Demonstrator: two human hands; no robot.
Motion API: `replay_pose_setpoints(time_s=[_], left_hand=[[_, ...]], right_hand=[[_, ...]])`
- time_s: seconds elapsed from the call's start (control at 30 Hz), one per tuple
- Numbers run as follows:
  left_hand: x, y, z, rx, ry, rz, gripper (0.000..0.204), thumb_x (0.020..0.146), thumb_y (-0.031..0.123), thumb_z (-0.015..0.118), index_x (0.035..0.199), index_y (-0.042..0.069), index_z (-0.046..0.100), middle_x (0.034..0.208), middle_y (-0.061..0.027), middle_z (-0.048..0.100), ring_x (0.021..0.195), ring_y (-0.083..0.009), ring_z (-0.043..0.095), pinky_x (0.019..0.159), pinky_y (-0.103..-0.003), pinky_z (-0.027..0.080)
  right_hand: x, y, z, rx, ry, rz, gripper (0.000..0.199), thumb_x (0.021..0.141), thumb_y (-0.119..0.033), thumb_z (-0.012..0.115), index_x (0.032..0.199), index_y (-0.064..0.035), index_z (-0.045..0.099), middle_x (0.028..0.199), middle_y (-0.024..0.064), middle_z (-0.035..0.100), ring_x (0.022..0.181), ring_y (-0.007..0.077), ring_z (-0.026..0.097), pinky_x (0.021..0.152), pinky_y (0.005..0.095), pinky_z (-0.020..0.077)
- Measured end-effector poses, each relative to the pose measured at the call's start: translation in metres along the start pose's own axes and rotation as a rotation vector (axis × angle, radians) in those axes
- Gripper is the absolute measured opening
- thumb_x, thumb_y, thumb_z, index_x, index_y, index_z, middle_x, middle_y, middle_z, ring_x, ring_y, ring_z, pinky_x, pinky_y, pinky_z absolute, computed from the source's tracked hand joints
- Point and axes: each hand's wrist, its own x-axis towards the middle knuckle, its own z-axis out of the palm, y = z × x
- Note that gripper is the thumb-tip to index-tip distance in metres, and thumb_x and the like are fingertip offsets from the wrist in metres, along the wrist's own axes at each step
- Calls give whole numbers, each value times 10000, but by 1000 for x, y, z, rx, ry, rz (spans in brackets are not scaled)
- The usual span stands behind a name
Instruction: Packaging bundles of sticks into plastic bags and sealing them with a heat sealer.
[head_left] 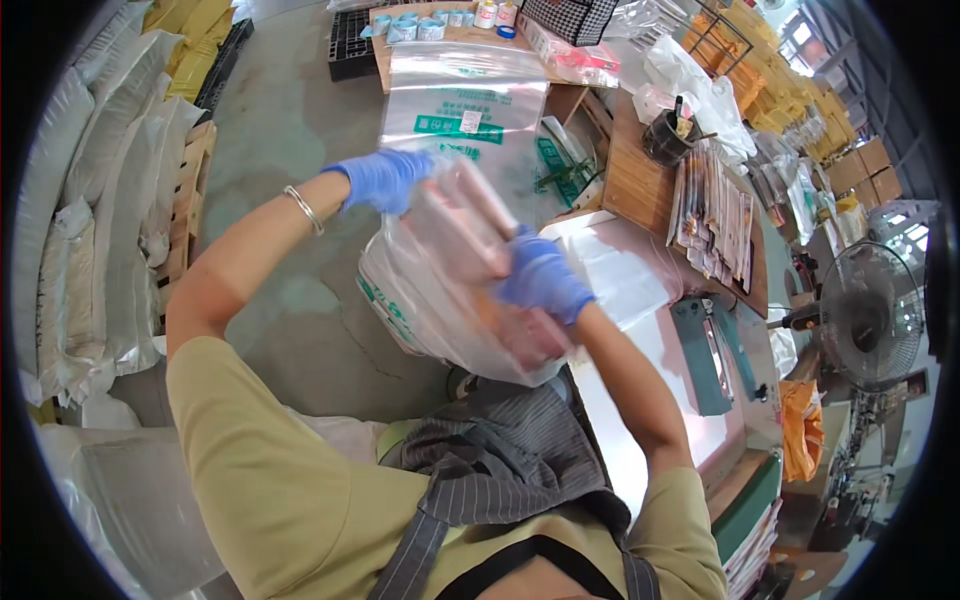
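Observation:
Both my hands wear blue gloves. My left hand (385, 181) is closed at the upper left of a clear plastic bag (405, 290) with green print, apparently gripping its edge; its fingertips are smeared by motion. My right hand (543, 275) is wrapped against a stack of flat pinkish packs (465, 215), which lies between my hands, at or in the bag's mouth. More pink and orange colour shows through the bag's lower right side. Blur hides whether the packs are fully inside. The bag hangs in front of my apron, beside the white worktable.
Flat clear bags (460, 105) with green print drape over a far table. Right of me stands a white worktable (630, 400) with a grey-green tool (705, 355). Further off are stacked flat packs (712, 215), a dark pot (668, 138) and a fan (868, 315). Wrapped bundles (120, 200) line the left.

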Motion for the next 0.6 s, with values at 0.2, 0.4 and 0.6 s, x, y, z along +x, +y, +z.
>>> replay_pose_setpoints(time_s=[0.2,0.4,0.6], left_hand=[[8,-34,27,23,250,71,680,664,63,634,1283,60,353,1236,-178,443,1067,-302,493,887,-329,410],[19,-49,42,-490,437,-270,463,638,31,557,1100,52,531,1024,-176,577,904,-262,576,760,-340,448],[74,-132,108,-637,1236,-510,131,693,24,548,615,62,449,588,-20,459,567,-160,433,548,-315,376]], right_hand=[[59,-24,63,350,213,48,435,623,-333,701,827,32,581,963,261,491,892,387,497,809,378,408],[-72,7,59,241,880,506,546,708,-224,625,1136,44,416,1088,242,459,967,352,493,829,403,408],[-55,16,162,1268,996,265,222,751,-52,507,966,-39,563,835,47,599,725,168,573,594,287,465]])
